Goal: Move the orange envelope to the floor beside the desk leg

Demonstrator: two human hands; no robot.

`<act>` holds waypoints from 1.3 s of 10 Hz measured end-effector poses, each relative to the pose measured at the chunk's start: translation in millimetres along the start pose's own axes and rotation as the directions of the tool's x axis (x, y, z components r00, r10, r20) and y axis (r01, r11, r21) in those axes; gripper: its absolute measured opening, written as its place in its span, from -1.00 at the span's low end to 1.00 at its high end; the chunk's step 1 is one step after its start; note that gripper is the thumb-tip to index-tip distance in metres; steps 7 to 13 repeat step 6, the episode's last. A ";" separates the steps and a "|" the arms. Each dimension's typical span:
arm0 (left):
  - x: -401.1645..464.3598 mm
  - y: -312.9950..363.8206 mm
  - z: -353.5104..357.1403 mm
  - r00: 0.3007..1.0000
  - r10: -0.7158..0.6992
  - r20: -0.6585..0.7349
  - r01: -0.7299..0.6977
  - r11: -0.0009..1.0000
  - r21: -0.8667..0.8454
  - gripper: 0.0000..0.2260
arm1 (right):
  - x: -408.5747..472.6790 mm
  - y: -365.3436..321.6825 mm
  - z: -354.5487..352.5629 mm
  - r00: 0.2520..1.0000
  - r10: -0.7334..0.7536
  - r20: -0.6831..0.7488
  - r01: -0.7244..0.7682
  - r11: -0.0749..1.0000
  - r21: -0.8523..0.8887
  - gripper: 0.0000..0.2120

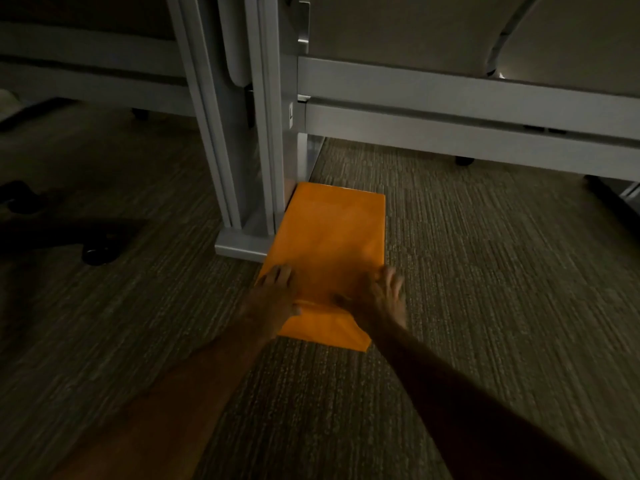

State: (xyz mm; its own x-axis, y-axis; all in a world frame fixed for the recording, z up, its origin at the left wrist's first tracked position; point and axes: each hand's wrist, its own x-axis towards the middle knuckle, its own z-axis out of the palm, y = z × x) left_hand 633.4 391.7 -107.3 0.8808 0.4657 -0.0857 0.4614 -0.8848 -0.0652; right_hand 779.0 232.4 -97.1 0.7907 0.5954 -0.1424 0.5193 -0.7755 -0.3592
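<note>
The orange envelope (332, 244) lies flat on the carpet, its left edge against the foot of the grey desk leg (263, 140). My left hand (273, 299) rests on its near left part, fingers spread on top and thumb at a crease. My right hand (381, 296) presses on its near right part, fingers apart over the right edge. The envelope's near end is creased and sticks out between my wrists.
Grey partition rails (450, 109) run along the back right, close to the floor. A dark chair base with castors (97, 251) stands on the left. Striped carpet (485, 271) spreads to the right of the envelope.
</note>
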 end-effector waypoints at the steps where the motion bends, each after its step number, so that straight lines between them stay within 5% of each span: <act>1: -0.6 9.4 -7.3 0.996 -0.045 -0.078 0.039 0.996 -0.074 -0.48 | -33.3 -2.0 22.2 0.948 -0.295 -0.119 0.265 0.939 -0.221 -0.58; 3: 5.3 2.6 -22.4 0.997 -0.073 0.039 0.080 0.969 -0.232 -0.54 | -39.1 3.8 4.9 0.970 -0.244 0.001 0.244 0.968 -0.062 -0.66; 6: -15.4 11.6 -50.3 0.937 -0.078 0.340 0.175 0.948 -0.265 -0.25 | -89.1 23.5 -51.4 0.945 -0.179 0.275 0.166 0.984 0.070 -0.24; 13: -15.4 11.6 -50.3 0.937 -0.078 0.340 0.175 0.948 -0.265 -0.25 | -89.1 23.5 -51.4 0.945 -0.179 0.275 0.166 0.984 0.070 -0.24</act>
